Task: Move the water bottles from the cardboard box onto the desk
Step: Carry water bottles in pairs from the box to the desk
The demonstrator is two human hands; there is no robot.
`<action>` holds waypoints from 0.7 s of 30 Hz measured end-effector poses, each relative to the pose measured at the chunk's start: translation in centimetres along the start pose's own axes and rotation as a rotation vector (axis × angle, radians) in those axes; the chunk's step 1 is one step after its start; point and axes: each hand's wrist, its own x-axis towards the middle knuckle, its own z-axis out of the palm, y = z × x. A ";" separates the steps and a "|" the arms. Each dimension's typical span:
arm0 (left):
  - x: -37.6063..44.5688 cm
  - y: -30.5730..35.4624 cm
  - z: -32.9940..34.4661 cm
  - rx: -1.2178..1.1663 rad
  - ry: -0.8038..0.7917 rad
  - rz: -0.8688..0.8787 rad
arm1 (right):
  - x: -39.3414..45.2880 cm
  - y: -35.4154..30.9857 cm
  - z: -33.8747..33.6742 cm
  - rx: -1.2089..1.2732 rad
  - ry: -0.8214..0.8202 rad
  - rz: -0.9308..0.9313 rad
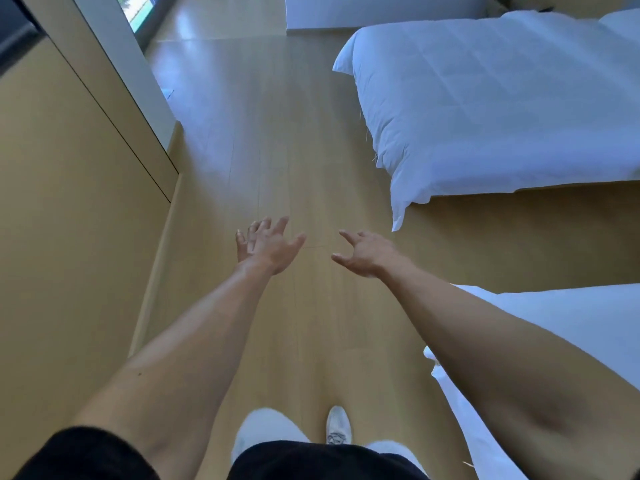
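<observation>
A person stood on a pale wooden floor [277, 150] with both bare arms stretched forward, seen from a head-worn camera looking down. The left hand [266, 245] was held out above the floor with its fingers [258, 226] spread wide and holding nothing. The right hand [363, 252] hovered near it, a clear gap of floor between the two, its fingers [348, 237] loosely curved, apart, and likewise holding nothing. Neither hand touched any surface.

To the right lay a bed [502, 109] covered with a white quilt, one corner of which hung down toward the floor. A second stretch of white bedding [588, 323] showed at the lower right, partly behind the right forearm. Along the left ran tan wooden panelling [69, 220], with a grey-white wall strip [138, 64] beyond it and a sliver of window [138, 8] at the top. At the bottom edge appeared the person's dark top [311, 462], light trousers and one white shoe [338, 426] planted on the floor.

The water bottles, the cardboard box and the bench were all out of the camera's view, so where they stood could not be told.
</observation>
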 end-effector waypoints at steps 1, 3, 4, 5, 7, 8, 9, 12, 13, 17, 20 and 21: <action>1.1 0.4 -0.2 0.003 0.002 -0.005 | 1.2 0.2 -0.5 -0.009 -0.002 0.000; 3.4 0.7 -0.7 0.000 0.008 -0.006 | 3.5 0.5 -1.8 -0.021 -0.009 -0.004; 4.6 0.8 -1.1 0.003 0.011 -0.003 | 4.6 0.5 -2.4 -0.023 -0.007 -0.007; 5.9 0.8 -1.3 0.009 0.014 -0.003 | 5.9 0.4 -2.9 -0.023 -0.004 -0.008; 8.8 0.8 -2.0 0.018 0.007 -0.002 | 8.3 0.3 -4.3 -0.017 -0.005 -0.003; 10.3 0.7 -2.4 0.020 0.003 -0.001 | 9.6 0.2 -5.1 -0.014 -0.008 -0.001; 11.9 0.7 -2.7 0.021 0.003 0.002 | 10.8 0.1 -5.8 -0.015 -0.008 0.000; 16.9 0.3 -3.9 0.021 -0.003 0.015 | 15.1 -0.7 -8.0 -0.028 0.003 -0.003; 18.8 0.1 -4.4 0.020 -0.007 0.019 | 16.7 -1.0 -8.8 -0.036 0.008 0.001; 26.6 -0.9 -6.9 0.031 -0.025 0.046 | 23.7 -2.6 -12.3 -0.040 0.015 0.034; 32.0 -2.0 -9.2 0.049 -0.045 0.069 | 28.9 -4.0 -15.5 -0.022 0.016 0.061; 33.8 -2.3 -9.9 0.056 -0.047 0.077 | 30.5 -4.5 -16.5 -0.013 0.020 0.070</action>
